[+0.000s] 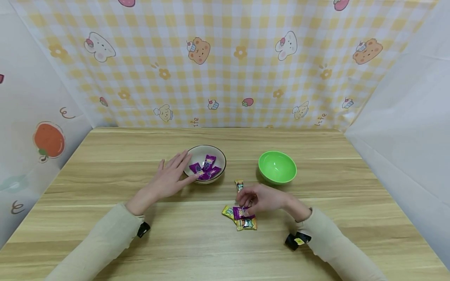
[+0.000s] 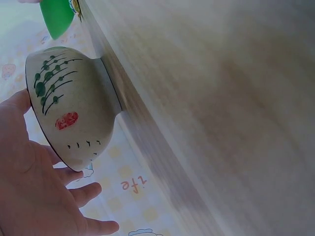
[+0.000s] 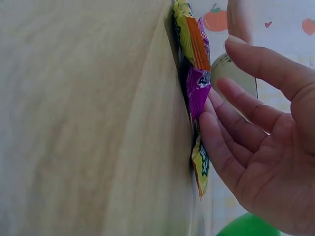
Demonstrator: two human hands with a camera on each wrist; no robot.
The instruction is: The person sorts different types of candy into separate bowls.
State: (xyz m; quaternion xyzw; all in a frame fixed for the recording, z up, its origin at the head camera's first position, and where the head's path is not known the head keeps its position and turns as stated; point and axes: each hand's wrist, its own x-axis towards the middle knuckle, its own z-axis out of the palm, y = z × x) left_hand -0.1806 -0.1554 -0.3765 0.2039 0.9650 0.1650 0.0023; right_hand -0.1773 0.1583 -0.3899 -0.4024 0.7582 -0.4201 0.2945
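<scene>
My left hand (image 1: 172, 176) rests with spread fingers at the left rim of a cream bowl (image 1: 222, 158), thumb along its near rim. Several purple-wrapped candies (image 1: 209, 162) lie inside that bowl. Leaves and a red mark are painted on the bowl's outer side (image 2: 74, 98) in the left wrist view. My right hand (image 1: 265, 198) reaches over a small pile, its loosely bent fingers right at a purple-wrapped candy (image 1: 240, 213). In the right wrist view the thumb (image 3: 266, 64) stands apart from this candy (image 3: 198, 91). Yellow-wrapped candies (image 1: 247, 224) lie under and beside it.
A green bowl (image 1: 277, 168) stands on the wooden table (image 1: 175, 242), right of the cream bowl. Another yellow-wrapped candy (image 1: 239, 184) lies between the bowls, just beyond the right hand. A checkered cloth (image 1: 225, 70) hangs behind the table.
</scene>
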